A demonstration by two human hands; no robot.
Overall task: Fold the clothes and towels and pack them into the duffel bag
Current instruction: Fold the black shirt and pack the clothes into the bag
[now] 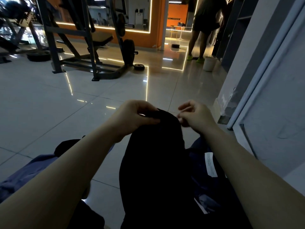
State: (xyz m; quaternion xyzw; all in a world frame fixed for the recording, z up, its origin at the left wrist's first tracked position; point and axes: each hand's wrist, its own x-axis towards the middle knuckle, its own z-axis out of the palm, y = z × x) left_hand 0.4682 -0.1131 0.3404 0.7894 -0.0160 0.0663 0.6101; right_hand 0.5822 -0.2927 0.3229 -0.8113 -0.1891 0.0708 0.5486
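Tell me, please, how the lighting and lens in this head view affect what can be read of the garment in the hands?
Head view: dim room, so the black garment is a near-featureless mass, its folds unreadable; LED strips glare off the glossy floor tiles; wide-angle distortion bends the door frame; the left hand and right hand are adequately lit.

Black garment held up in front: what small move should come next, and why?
Probably the right hand should pinch the top edge of the black garment. The left hand already grips that edge, while the right hand's fingers sit curled beside it without a clear hold. The cloth hangs bunched, so a second grip would let it be spread for folding.
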